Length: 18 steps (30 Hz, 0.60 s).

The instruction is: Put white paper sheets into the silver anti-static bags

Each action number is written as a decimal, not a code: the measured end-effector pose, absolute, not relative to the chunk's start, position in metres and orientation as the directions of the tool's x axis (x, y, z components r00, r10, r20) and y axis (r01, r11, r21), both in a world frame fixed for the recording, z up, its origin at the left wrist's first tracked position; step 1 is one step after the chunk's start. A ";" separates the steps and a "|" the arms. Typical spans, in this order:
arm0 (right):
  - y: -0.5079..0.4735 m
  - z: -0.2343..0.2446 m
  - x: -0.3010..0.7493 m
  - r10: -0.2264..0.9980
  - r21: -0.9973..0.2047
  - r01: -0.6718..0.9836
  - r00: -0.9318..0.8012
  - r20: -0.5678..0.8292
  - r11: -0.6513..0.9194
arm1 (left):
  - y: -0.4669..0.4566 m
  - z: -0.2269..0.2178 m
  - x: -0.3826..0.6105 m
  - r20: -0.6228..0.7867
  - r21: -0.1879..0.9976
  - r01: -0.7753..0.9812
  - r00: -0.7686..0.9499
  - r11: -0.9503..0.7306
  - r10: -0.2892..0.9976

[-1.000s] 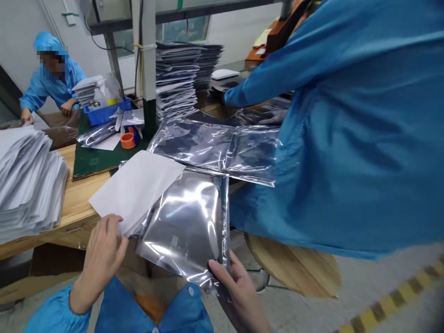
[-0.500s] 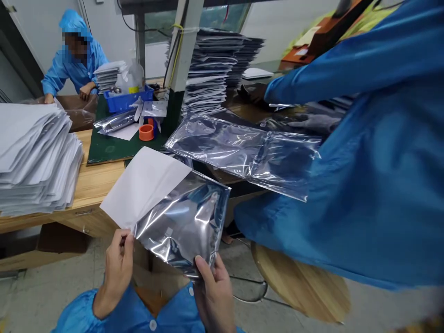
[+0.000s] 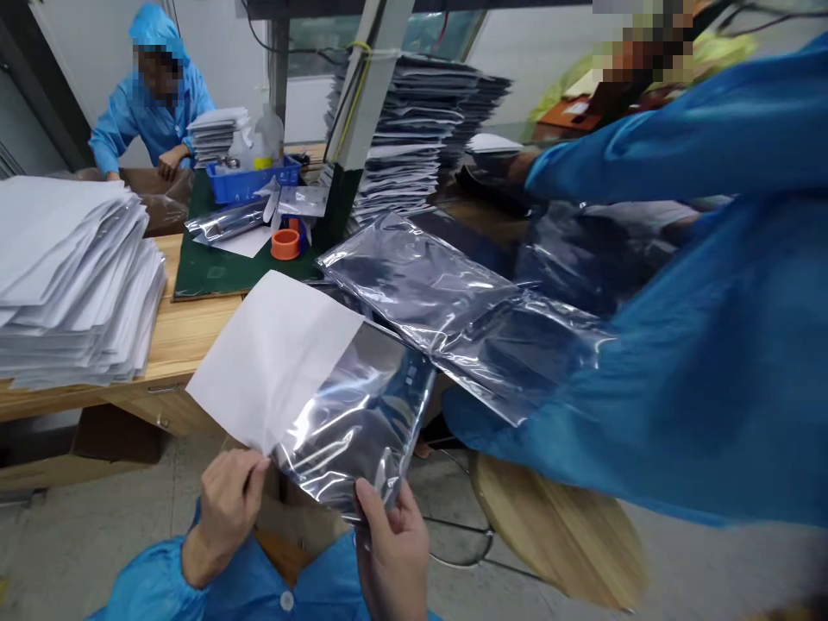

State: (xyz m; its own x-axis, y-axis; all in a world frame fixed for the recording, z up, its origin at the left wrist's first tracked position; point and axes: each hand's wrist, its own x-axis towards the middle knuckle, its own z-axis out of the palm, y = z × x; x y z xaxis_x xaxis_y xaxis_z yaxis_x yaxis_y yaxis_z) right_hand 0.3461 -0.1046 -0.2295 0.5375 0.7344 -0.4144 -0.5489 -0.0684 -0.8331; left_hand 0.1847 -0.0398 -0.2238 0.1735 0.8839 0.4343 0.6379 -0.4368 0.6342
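Note:
My left hand (image 3: 231,502) pinches the lower corner of a white sheet (image 3: 272,354) between thumb and fingers. The sheet slants up and away and meets a shiny silvery, film-like bag (image 3: 349,423). Whether it lies inside the bag's mouth or against it, I cannot tell. My right hand (image 3: 392,539) grips the bag's near right edge, thumb on top and fingers underneath. Both sheet and bag are held in the air in front of the bench, above my blue coat.
A tall stack of white-faced bags (image 3: 65,276) stands on the wooden bench at left. A green mat (image 3: 200,272) bears orange tape (image 3: 285,244) and a blue basket (image 3: 255,183). Long clear film bags (image 3: 453,293) lie ahead, beside a co-worker's blue sleeve (image 3: 634,129). A round stool (image 3: 562,535) stands right.
My left hand has moved slightly right and rolled over, its back now showing. The sheet's lower corner has shifted right with it. The co-worker's long film bags have swung down on the right.

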 end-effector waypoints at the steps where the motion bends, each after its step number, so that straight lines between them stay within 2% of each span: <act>1: -0.105 -0.232 0.342 0.734 -0.849 -0.522 0.549 -0.401 -0.074 | -0.043 -0.227 0.186 0.401 0.657 0.610 0.216 -0.444 0.890; 2: -0.104 -0.235 0.337 0.736 -0.860 -0.505 0.554 -0.389 -0.074 | -0.047 -0.229 0.188 0.356 0.703 0.580 0.213 -0.411 0.910; 4: -0.104 -0.238 0.328 0.752 -0.868 -0.492 0.548 -0.367 -0.065 | -0.053 -0.233 0.191 0.239 0.844 0.480 0.061 -0.238 0.969; 6: -0.106 -0.241 0.318 0.771 -0.861 -0.506 0.526 -0.358 -0.055 | -0.055 -0.233 0.192 0.048 0.972 0.234 -0.133 -0.015 0.990; 7: -0.110 -0.242 0.312 0.776 -0.854 -0.518 0.516 -0.362 -0.055 | -0.053 -0.231 0.193 -0.067 0.995 0.067 -0.178 0.080 0.982; 9: -0.123 -0.248 0.298 0.782 -0.834 -0.547 0.488 -0.389 -0.074 | -0.047 -0.225 0.191 -0.272 0.946 -0.230 -0.173 0.230 0.947; 11: -0.143 -0.260 0.285 0.804 -0.815 -0.567 0.425 -0.416 -0.121 | -0.039 -0.217 0.184 -0.471 0.835 -0.398 -0.160 0.381 0.867; 13: -0.162 -0.277 0.284 0.865 -0.843 -0.499 0.313 -0.393 -0.202 | -0.034 -0.212 0.170 -0.628 0.726 -0.473 -0.159 0.500 0.761; 16: -0.173 -0.301 0.315 0.937 -0.941 -0.174 0.147 -0.316 -0.290 | -0.036 -0.215 0.132 -0.732 0.634 -0.502 -0.144 0.588 0.666; 17: -0.171 -0.305 0.331 0.934 -0.944 -0.108 0.147 -0.326 -0.313 | -0.039 -0.218 0.118 -0.742 0.628 -0.498 -0.150 0.598 0.654; 18: -0.165 -0.307 0.348 0.896 -0.933 -0.137 0.263 -0.358 -0.333 | -0.042 -0.223 0.103 -0.748 0.628 -0.485 -0.163 0.609 0.643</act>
State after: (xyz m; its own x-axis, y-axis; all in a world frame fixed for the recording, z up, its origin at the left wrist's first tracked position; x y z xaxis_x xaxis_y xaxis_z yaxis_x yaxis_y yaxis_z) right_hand 0.3480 -0.1652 -0.3074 0.2628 0.8960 -0.3580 -0.1371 -0.3326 -0.9330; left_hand 0.1033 -0.0425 -0.2228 -0.1630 0.6429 -0.7484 -0.4846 0.6086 0.6283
